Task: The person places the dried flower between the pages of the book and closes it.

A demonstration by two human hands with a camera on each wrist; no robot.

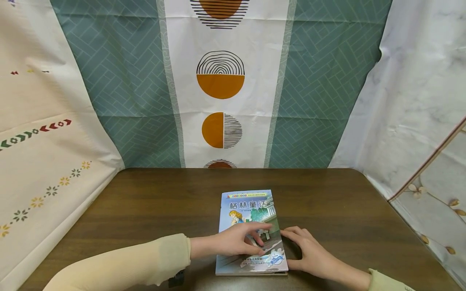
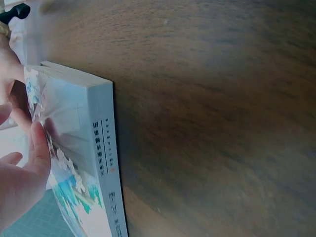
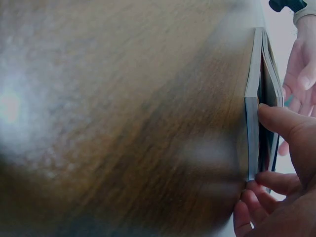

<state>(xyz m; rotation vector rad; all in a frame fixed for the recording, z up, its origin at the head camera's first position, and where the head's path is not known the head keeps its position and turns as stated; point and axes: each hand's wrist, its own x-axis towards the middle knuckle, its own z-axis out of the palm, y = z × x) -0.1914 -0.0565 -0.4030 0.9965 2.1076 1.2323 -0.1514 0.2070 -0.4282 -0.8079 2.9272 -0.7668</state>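
A closed-looking paperback book (image 1: 249, 202) with a blue illustrated cover lies on the brown table. My left hand (image 1: 236, 239) is over the lower cover, its fingers loosely bent; in the left wrist view its fingertips come close to or touch the cover, and the printed spine (image 2: 106, 148) shows. At the book's right edge is my right hand (image 1: 313, 252), thumb and fingers spread along the side. The right wrist view shows a narrow gap between the pages (image 3: 254, 89), with the right thumb tip (image 3: 269, 114) at it and the fingers touching the edge lower down.
The wooden table (image 1: 164, 202) extends around the book. A patterned curtain (image 1: 134, 81) hangs behind its far edge, with pale cloths (image 1: 54, 153) at the sides. A small dark object (image 1: 176, 279) shows below the left sleeve.
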